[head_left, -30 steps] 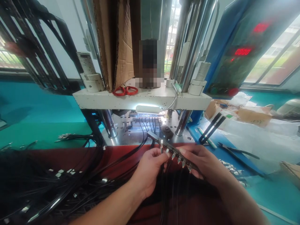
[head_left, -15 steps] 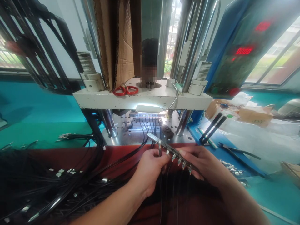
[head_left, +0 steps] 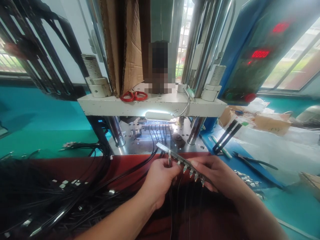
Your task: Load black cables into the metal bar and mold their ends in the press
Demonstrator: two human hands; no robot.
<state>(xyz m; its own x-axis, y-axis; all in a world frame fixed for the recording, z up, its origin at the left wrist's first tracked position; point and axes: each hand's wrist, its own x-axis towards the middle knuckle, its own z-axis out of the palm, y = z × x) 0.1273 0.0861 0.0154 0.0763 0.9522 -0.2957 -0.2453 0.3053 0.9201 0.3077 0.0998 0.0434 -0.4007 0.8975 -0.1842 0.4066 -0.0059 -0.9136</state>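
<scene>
Machine (head_left: pixel 155 106): white, behind both hands
Desk (head_left: pixel 126 160): red, below them
Right hand (head_left: pixel 217 170): fingers closed around one end of the bar (head_left: pixel 182 160)
Left hand (head_left: pixel 160 176): fingers pinched on a cable end (head_left: pixel 169 156)
Bar: slanting above the desk
Clips (head_left: pixel 191 173): in a row along the bar
</scene>
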